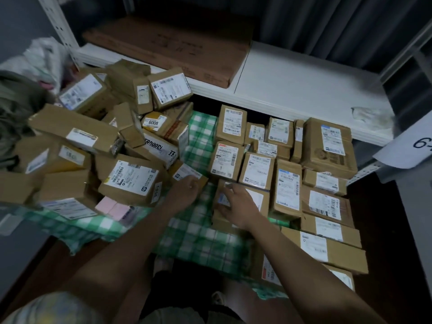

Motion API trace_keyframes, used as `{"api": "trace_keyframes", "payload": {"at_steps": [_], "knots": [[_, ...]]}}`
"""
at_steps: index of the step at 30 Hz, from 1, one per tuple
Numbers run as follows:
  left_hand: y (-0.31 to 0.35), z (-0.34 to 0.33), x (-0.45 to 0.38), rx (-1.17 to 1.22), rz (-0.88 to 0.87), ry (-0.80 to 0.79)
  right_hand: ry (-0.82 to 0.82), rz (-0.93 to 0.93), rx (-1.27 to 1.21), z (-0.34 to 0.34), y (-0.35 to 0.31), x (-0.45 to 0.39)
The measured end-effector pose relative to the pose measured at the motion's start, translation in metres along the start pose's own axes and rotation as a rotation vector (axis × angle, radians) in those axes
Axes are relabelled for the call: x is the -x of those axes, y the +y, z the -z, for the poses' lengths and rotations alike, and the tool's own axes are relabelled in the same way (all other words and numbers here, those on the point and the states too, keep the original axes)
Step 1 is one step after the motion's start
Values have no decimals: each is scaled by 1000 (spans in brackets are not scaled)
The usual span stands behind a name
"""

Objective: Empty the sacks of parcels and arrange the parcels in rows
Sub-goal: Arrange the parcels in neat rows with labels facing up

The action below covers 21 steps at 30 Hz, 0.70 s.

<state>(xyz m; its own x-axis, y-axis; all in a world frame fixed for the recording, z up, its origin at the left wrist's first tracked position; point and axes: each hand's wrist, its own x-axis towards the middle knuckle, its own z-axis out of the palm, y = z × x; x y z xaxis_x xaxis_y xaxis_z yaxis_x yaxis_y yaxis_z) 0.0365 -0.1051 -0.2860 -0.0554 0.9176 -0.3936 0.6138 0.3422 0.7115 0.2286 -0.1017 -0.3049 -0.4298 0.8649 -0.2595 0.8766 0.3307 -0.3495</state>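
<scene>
A loose heap of brown cardboard parcels (131, 178) with white labels lies at the left on a green checked cloth (194, 232). At the right, more parcels (287, 190) lie side by side in rows. My left hand (187, 188) grips a small labelled parcel (187, 173) at the heap's right edge. My right hand (236, 204) rests with spread fingers on a brown parcel (259, 199) at the near left end of the rows. A pale sack (44, 59) sits behind the heap at the far left.
A white low shelf (292, 90) runs behind the parcels and carries a large flat brown carton (177, 43). A metal rack upright (58, 26) stands at the back left. A paper sign (411, 141) hangs at the right edge. My knees are at the bottom.
</scene>
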Motion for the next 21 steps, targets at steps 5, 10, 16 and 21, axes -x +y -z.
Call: {"api": "trace_keyframes", "payload": {"at_steps": [5, 10, 16, 21], "knots": [[2, 47, -29, -210, -169, 36, -60, -15, 55, -9, -44, -52], [-8, 91, -63, -358, -324, -148, -164, -152, 167, -30, -80, -97], [-13, 106, -93, -412, -407, -223, -179, -313, 231, -29, -95, -102], [-2, 116, -121, -360, -413, -153, -263, -435, 32, 34, -103, -101]]}}
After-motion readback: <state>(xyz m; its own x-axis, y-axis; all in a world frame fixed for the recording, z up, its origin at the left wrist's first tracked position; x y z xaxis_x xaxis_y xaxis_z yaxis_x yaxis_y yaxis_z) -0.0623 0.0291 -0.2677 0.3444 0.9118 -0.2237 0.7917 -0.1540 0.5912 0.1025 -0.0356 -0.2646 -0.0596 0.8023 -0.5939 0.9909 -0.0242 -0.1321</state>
